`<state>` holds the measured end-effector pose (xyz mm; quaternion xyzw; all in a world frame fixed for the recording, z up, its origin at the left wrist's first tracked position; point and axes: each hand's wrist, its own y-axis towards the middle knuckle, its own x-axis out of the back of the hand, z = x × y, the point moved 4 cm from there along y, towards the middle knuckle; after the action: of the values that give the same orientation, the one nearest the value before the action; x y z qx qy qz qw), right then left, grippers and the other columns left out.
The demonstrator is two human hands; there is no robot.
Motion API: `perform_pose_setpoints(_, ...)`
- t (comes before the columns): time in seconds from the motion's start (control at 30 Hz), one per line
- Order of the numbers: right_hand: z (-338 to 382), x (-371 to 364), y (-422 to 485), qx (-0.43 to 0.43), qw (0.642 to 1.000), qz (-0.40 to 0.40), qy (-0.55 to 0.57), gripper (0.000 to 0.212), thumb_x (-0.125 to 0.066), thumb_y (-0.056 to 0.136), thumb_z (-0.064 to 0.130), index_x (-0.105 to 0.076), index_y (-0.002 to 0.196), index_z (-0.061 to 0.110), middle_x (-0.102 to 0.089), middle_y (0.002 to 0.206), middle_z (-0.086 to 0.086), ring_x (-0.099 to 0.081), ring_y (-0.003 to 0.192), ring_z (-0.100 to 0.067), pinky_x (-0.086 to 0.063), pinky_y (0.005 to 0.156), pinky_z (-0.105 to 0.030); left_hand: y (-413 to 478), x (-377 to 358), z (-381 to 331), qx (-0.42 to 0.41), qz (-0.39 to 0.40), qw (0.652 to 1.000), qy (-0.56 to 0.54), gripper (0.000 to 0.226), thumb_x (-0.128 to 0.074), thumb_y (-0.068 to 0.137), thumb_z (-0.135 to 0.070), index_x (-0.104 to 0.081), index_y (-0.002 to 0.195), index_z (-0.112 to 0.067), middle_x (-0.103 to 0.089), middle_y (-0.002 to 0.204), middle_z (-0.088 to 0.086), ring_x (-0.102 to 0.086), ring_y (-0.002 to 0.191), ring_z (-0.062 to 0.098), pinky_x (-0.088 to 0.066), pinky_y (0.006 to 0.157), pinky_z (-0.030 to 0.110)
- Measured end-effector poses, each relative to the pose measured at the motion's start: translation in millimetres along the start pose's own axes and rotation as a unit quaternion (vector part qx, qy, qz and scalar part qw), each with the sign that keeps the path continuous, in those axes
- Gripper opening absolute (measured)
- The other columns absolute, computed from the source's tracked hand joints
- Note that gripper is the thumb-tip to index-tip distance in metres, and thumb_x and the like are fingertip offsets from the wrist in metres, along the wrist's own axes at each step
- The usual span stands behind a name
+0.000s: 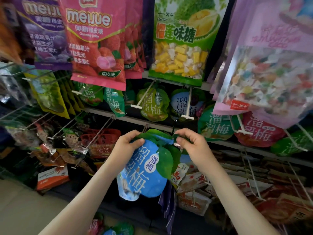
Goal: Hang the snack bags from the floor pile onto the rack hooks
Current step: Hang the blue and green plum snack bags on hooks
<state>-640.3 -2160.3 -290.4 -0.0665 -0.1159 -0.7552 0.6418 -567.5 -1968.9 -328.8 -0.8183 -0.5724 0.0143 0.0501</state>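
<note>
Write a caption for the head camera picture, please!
Both hands, left hand and right hand, hold a blue plum snack bag up before the rack hooks.

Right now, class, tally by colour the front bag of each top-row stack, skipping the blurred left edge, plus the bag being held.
Purple bag: 1
Pink bag: 1
Green bag: 1
Lilac bag: 1
Blue bag, held: 1
Total: 5
</note>
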Motion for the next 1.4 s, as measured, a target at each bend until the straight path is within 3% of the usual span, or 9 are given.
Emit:
perform_pose_setpoints(0.1, -11.6, -14.2, -0.9, -0.022, 1.0, 0.015, -0.001, 0.027, -0.051, 0.093, 0.003, -0.062, 0.086, 0.026, -0.061, 0.086, 0.007, -0.058, 0.08, 0.0, -0.046, 0.072, -0.013, -4.8, 12.3, 15.2, 0.014, -0.019, 1.0, 0.01, 0.019, -0.055, 0.092, -0.004, -0.064, 0.081, -0.016, -0.067, 0.07, -0.002, -0.063, 0.066, 0.016, -0.049, 0.067, 0.033)
perform_pose_setpoints(0.3, -37.2, -54.7, -4.9, -0.086, 0.994, 0.069, -0.021, 0.025, -0.051, 0.094, 0.005, -0.065, 0.091, 0.026, -0.065, 0.094, 0.009, -0.06, 0.08, 0.005, -0.048, 0.07, -0.009, -19.6, 34.6, 56.1, 0.028, -0.054, 0.996, 0.059, 0.02, -0.063, 0.089, -0.01, -0.066, 0.089, -0.03, -0.064, 0.109, -0.003, -0.063, 0.098, 0.017, -0.051, 0.086, 0.035)
perform_pose_setpoints(0.4, -69.7, -83.4, -13.3, -0.121, 0.987, 0.1, -0.033, 0.021, -0.053, 0.093, 0.005, -0.064, 0.095, 0.022, -0.063, 0.093, 0.012, -0.056, 0.082, 0.005, -0.043, 0.065, -0.002, -37.6, 44.2, 95.2, 0.06, -0.057, 0.993, 0.085, 0.021, -0.064, 0.088, -0.011, -0.063, 0.085, -0.032, -0.062, 0.103, -0.008, -0.06, 0.095, 0.01, -0.049, 0.082, 0.027)
perform_pose_setpoints(0.6, -187.5, -156.7, -48.2, -0.2, 0.96, 0.19, -0.051, 0.023, -0.054, 0.092, 0.004, -0.064, 0.09, 0.024, -0.064, 0.084, 0.012, -0.056, 0.074, 0.003, -0.042, 0.065, -0.005, -82.5, 77.7, 237.5, 0.195, -0.071, 0.974, 0.088, 0.011, -0.069, 0.085, -0.019, -0.067, 0.095, -0.022, -0.069, 0.105, -0.001, -0.066, 0.093, 0.02, -0.053, 0.087, 0.041)
perform_pose_setpoints(0.8, -351.2, -234.0, -101.2, -0.274, 0.925, 0.242, -0.099, 0.023, -0.055, 0.088, -0.003, -0.065, 0.091, 0.018, -0.064, 0.082, 0.005, -0.055, 0.076, -0.005, -0.042, 0.072, -0.017, -133.9, 93.9, 412.3, 0.314, -0.081, 0.941, 0.102, 0.017, -0.068, 0.086, -0.02, -0.064, 0.103, -0.02, -0.065, 0.106, 0.002, -0.06, 0.096, 0.016, -0.048, 0.086, 0.031)
perform_pose_setpoints(0.87, -414.6, -258.2, -123.4, -0.289, 0.918, 0.238, -0.13, 0.028, -0.056, 0.086, -0.006, -0.064, 0.087, 0.02, -0.064, 0.079, 0.004, -0.056, 0.076, -0.008, -0.043, 0.073, -0.021, -151.3, 96.1, 471.7, 0.343, -0.075, 0.93, 0.11, 0.007, -0.066, 0.088, -0.019, -0.062, 0.089, -0.025, -0.063, 0.091, -0.002, -0.056, 0.08, 0.01, -0.043, 0.07, 0.023)
perform_pose_setpoints(0.97, -502.9, -284.6, -155.2, -0.334, 0.904, 0.203, -0.17, 0.025, -0.054, 0.086, -0.009, -0.064, 0.091, 0.014, -0.061, 0.08, -0.001, -0.056, 0.063, 0.008, -0.041, 0.061, -0.007, -172.2, 96.5, 555.8, 0.369, -0.07, 0.914, 0.154, 0.02, -0.063, 0.089, -0.017, -0.051, 0.075, -0.025, -0.057, 0.076, 0.001, -0.05, 0.066, 0.015, -0.036, 0.058, 0.026)
perform_pose_setpoints(1.23, -687.8, -310.3, -211.5, -0.346, 0.878, 0.167, -0.286, 0.022, -0.049, 0.091, 0.0, -0.065, 0.103, 0.011, -0.064, 0.095, -0.005, -0.057, 0.088, -0.019, -0.034, 0.068, -0.023, -171.7, 80.5, 737.1, 0.394, -0.014, 0.896, 0.206, 0.012, -0.062, 0.089, -0.016, -0.053, 0.081, -0.016, -0.055, 0.076, 0.003, -0.053, 0.075, 0.026, -0.035, 0.063, 0.031)
perform_pose_setpoints(1.4, -745.3, -297.5, -202.5, -0.338, 0.872, 0.079, -0.345, 0.032, -0.048, 0.088, 0.002, -0.06, 0.117, 0.011, -0.062, 0.114, -0.019, -0.054, 0.107, -0.035, -0.042, 0.089, -0.037, -136.4, 70.0, 791.1, 0.334, -0.127, 0.889, 0.285, 0.017, -0.057, 0.087, -0.012, -0.059, 0.104, -0.01, -0.064, 0.101, 0.013, -0.056, 0.098, 0.034, -0.039, 0.08, 0.037)
